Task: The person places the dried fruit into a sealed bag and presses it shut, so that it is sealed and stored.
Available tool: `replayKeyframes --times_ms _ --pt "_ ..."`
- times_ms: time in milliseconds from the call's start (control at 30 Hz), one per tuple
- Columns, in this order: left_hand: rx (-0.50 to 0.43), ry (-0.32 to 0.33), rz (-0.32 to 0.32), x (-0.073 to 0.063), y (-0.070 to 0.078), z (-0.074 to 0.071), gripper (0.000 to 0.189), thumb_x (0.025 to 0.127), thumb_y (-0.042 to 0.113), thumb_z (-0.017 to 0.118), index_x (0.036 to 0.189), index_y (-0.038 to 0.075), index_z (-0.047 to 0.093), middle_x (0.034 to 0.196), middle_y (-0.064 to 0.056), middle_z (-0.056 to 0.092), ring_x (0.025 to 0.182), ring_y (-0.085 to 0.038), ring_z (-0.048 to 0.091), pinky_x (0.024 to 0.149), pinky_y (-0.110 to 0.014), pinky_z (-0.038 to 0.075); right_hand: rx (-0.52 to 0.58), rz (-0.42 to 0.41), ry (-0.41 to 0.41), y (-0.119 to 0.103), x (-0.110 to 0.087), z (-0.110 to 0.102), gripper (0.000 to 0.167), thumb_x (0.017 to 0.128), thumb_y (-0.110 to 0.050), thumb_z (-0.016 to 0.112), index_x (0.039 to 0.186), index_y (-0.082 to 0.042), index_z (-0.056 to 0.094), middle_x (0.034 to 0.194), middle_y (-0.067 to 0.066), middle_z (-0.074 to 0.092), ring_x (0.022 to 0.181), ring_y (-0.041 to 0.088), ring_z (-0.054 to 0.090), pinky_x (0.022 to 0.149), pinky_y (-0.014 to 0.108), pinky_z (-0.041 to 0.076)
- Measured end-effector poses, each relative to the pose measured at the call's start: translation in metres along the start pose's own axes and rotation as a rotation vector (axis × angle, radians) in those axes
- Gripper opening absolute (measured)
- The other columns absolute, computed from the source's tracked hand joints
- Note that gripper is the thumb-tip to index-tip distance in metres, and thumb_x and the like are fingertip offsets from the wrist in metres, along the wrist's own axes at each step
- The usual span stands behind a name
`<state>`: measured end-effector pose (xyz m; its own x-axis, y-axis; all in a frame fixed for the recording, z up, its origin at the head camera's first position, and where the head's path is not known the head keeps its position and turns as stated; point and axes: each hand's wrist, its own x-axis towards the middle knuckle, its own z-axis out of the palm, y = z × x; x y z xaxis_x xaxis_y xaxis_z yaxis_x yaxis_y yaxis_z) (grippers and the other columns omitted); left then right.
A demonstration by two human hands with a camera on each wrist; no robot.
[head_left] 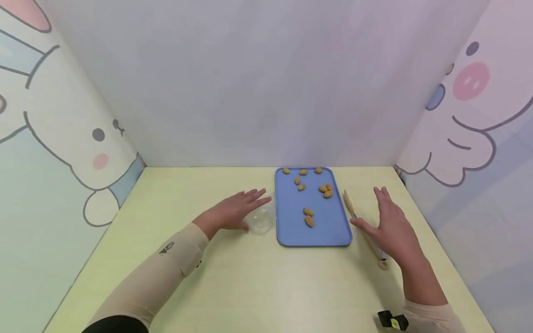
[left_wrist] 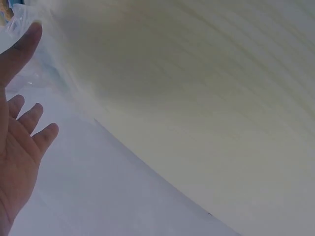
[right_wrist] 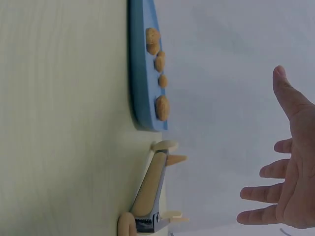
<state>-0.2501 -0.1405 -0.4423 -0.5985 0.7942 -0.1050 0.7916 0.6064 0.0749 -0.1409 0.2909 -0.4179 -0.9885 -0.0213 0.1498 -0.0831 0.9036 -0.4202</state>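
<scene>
My left hand [head_left: 234, 211] reaches over the table with its fingers extended, beside and partly over a clear plastic container [head_left: 261, 222]. In the left wrist view the thumb overlaps that see-through plastic [left_wrist: 37, 73]. A blue tray [head_left: 291, 236] bears several brown, almond-shaped nuts [head_left: 309, 221], some in small clusters. To the right of the tray lie tongs [head_left: 349, 202] with wooden ends and metal parts, a ring at the near end. My right hand [head_left: 393, 231] hovers above and right of them, thumb spread away from the fingers, holding nothing.
The pale wooden table [head_left: 233, 286] runs back to a plain light wall [head_left: 250, 92]. Side walls with cartoon animals [head_left: 62, 125] stand at left and right. A small black device [head_left: 391, 320] is at my right wrist.
</scene>
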Motion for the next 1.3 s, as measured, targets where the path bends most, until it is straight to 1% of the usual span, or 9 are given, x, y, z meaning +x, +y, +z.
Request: replayKeyframes --times_ms 200,300,467,633,733,867,1000,1200,1300 --pt "0.0 -0.02 0.016 0.005 0.003 0.0 0.106 0.078 0.023 0.083 0.158 0.027 0.014 0.165 -0.005 0.013 0.151 -0.027 0.018 0.116 -0.048 0.026 -0.038 0.099 -0.037 0.01 -0.005 0.004 0.115 0.084 -0.073 0.055 0.156 -0.004 -0.003 0.161 0.027 -0.001 0.127 0.062 0.032 0.086 0.071 0.037" --pt "0.002 -0.025 0.016 0.007 0.004 0.001 0.103 0.08 0.023 0.082 0.158 0.027 0.015 0.165 -0.004 0.013 0.15 -0.025 0.021 0.116 -0.047 0.028 -0.04 0.142 -0.068 0.015 -0.007 0.006 0.118 0.083 -0.075 0.054 0.156 -0.002 -0.004 0.159 0.031 0.002 0.125 0.063 0.034 0.084 0.071 0.039" --pt "0.011 -0.031 -0.004 0.007 0.005 0.003 0.094 0.083 0.025 0.079 0.157 0.027 0.02 0.164 0.0 0.018 0.147 -0.022 0.028 0.113 -0.042 0.034 -0.034 0.173 -0.118 0.024 -0.01 0.012 0.122 0.082 -0.077 0.053 0.154 0.002 -0.004 0.158 0.033 0.005 0.121 0.064 0.037 0.084 0.07 0.039" --pt "-0.005 -0.013 -0.015 0.006 0.005 0.004 0.089 0.081 0.024 0.081 0.154 0.025 0.029 0.161 -0.001 0.028 0.143 -0.023 0.037 0.109 -0.04 0.039 -0.046 0.198 -0.175 0.031 -0.014 0.018 0.124 0.081 -0.08 0.051 0.154 0.003 -0.006 0.156 0.035 0.01 0.117 0.065 0.042 0.081 0.068 0.041" --pt "-0.071 -0.017 -0.062 0.003 0.005 0.003 0.09 0.08 0.027 0.082 0.154 0.026 0.03 0.16 0.002 0.03 0.142 -0.02 0.039 0.109 -0.039 0.039 -0.042 0.204 -0.203 0.035 -0.015 0.021 0.125 0.081 -0.08 0.051 0.153 0.004 -0.007 0.155 0.036 0.011 0.118 0.064 0.041 0.082 0.068 0.041" --pt "-0.239 0.0 -0.16 -0.004 0.005 0.0 0.089 0.079 0.036 0.082 0.152 0.032 0.031 0.156 0.009 0.036 0.14 -0.016 0.04 0.109 -0.038 0.039 -0.043 0.212 -0.226 0.038 -0.016 0.024 0.127 0.081 -0.08 0.05 0.152 0.007 -0.008 0.15 0.042 0.018 0.12 0.065 0.039 0.084 0.069 0.04" --pt "-0.393 0.043 -0.233 -0.015 0.005 -0.003 0.088 0.076 0.045 0.083 0.149 0.037 0.035 0.146 0.012 0.047 0.127 -0.012 0.05 0.103 -0.039 0.043 -0.043 0.224 -0.26 0.04 -0.017 0.024 0.129 0.08 -0.081 0.05 0.151 0.009 -0.01 0.144 0.047 0.023 0.119 0.066 0.039 0.083 0.068 0.041" --pt "-0.554 0.089 -0.26 -0.029 0.008 -0.01 0.091 0.071 0.049 0.085 0.146 0.036 0.035 0.136 0.003 0.055 0.111 -0.014 0.054 0.096 -0.042 0.045 -0.043 0.224 -0.297 0.041 -0.015 0.023 0.128 0.082 -0.079 0.051 0.15 0.01 -0.01 0.143 0.048 0.023 0.12 0.064 0.04 0.085 0.068 0.041" --pt "-0.597 0.105 -0.277 -0.036 0.011 -0.014 0.092 0.069 0.053 0.085 0.145 0.037 0.034 0.131 0.005 0.056 0.106 -0.012 0.054 0.091 -0.039 0.047 -0.057 0.224 -0.311 0.041 -0.013 0.022 0.127 0.082 -0.079 0.05 0.15 0.01 -0.011 0.144 0.047 0.022 0.12 0.064 0.041 0.085 0.067 0.042"
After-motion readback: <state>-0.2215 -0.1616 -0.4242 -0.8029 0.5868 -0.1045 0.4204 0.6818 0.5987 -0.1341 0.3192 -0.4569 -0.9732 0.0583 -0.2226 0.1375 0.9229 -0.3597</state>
